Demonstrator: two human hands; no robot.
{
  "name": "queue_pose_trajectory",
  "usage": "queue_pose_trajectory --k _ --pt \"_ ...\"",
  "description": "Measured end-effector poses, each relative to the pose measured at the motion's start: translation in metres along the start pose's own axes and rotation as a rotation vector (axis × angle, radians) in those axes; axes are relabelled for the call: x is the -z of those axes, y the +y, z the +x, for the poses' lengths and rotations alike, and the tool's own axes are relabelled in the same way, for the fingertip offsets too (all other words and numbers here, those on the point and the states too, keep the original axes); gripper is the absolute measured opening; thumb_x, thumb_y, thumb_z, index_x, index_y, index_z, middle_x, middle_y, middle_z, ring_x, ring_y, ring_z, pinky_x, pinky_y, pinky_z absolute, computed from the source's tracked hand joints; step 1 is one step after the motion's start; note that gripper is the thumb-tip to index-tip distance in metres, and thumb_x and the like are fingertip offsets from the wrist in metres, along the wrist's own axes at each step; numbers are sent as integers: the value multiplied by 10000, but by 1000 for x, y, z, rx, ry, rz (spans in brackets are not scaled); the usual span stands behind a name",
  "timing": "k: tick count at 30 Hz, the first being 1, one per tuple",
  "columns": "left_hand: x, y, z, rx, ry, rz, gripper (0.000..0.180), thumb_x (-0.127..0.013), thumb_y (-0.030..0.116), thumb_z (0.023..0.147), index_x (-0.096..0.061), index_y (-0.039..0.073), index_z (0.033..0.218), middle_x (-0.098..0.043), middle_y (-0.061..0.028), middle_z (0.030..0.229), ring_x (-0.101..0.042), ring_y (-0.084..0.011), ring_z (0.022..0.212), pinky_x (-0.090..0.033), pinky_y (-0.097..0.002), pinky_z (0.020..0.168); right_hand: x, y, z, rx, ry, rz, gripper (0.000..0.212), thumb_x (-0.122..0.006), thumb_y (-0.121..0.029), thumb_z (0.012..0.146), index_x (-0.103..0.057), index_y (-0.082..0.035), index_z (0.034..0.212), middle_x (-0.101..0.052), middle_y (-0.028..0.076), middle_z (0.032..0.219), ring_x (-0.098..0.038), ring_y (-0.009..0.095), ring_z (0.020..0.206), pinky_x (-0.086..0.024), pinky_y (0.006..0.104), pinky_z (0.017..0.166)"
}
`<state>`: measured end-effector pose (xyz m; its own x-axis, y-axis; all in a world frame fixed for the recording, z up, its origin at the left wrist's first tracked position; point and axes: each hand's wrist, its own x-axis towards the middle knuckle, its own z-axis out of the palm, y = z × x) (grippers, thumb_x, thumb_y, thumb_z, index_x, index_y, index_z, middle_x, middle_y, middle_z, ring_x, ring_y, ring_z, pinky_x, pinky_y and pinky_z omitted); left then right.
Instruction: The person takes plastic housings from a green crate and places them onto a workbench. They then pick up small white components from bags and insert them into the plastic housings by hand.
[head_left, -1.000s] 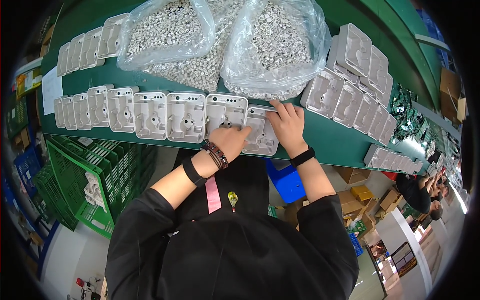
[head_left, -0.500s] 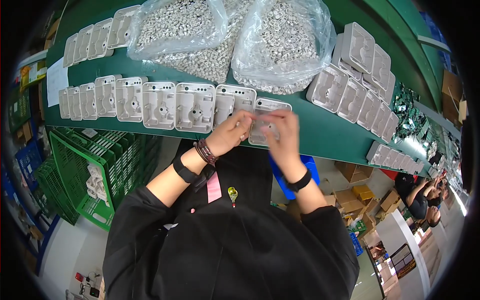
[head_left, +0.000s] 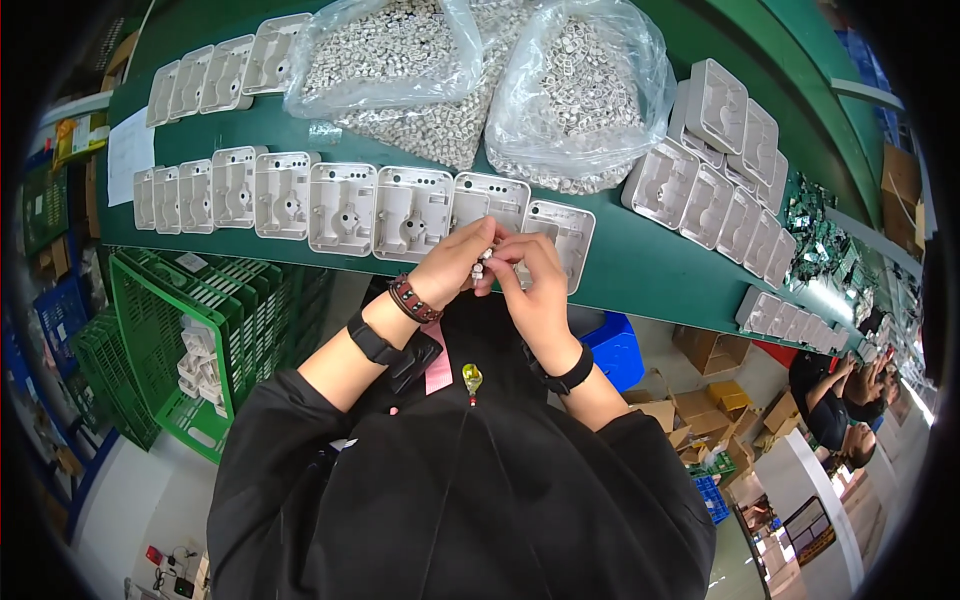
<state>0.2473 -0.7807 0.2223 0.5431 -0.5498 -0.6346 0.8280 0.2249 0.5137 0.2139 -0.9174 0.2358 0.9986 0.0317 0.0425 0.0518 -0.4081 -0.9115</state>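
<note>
Just in front of the table edge, both hands meet at the right end of a row of light-grey plastic housings. My left hand (head_left: 455,265) has its fingers closed around small light-grey plastic pieces (head_left: 481,265); how many it holds I cannot make out. Pinching at the same pieces is my right hand (head_left: 538,300), its thumb and fingers bent toward the left. Behind the right hand lies the last open housing (head_left: 566,225) of the row, slightly tilted. Another housing (head_left: 500,186) stands partly hidden behind the left hand's fingers.
Clear bags (head_left: 580,100) of small grey pieces lie at the back of the green table (head_left: 350,143). More housings (head_left: 665,180) stand stacked at right, near a heap of green circuit boards (head_left: 815,235). Green crates (head_left: 215,340) stand at lower left. People (head_left: 835,400) sit far right.
My right hand has come down and left from over the last housing to meet the left hand. Both hands are now nearer my body, and the view has shifted slightly.
</note>
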Motion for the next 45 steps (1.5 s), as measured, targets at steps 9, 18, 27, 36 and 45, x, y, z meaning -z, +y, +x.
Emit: queue_pose_trajectory --k 9,18,27,36,45 --pt "9 9 -3 33 -112 -113 342 -382 383 936 -510 66 956 -504 4 743 -397 -47 512 -302 -181 433 6 -21 4 -149 115 111 80 -608 13 738 -558 -13 794 -558 74 857 -518 180 747 -417 277 662" --pt "11 16 -13 106 -318 -161 218 -470 274 919 -502 58 916 -524 -10 767 -426 -60 548 -329 -188 479 14 -7 1 3 144 57 105 -614 12 731 -561 -16 818 -529 86 926 -514 183 753 -419 286 702" --pt "28 2 -17 -264 -188 411 119 -558 88 852 -484 48 936 -562 -31 848 -529 -71 711 -417 -199 626 18 -2 6 -170 -287 197 110 -621 -4 730 -583 -20 832 -530 78 877 -535 178 785 -422 273 695" --pt "46 7 -34 -252 88 348 107 -553 90 850 -482 57 923 -544 -8 783 -525 -62 681 -404 -186 591 10 23 60 -195 -448 -4 94 -651 -25 694 -575 -39 747 -527 44 769 -523 162 750 -402 273 674" --pt "72 15 -78 -432 484 224 73 -508 140 889 -481 75 910 -498 21 678 -392 -18 542 -267 -150 452 -12 75 83 551 -416 -994 59 -563 -154 654 -531 -104 652 -494 32 881 -470 192 873 -358 330 682"
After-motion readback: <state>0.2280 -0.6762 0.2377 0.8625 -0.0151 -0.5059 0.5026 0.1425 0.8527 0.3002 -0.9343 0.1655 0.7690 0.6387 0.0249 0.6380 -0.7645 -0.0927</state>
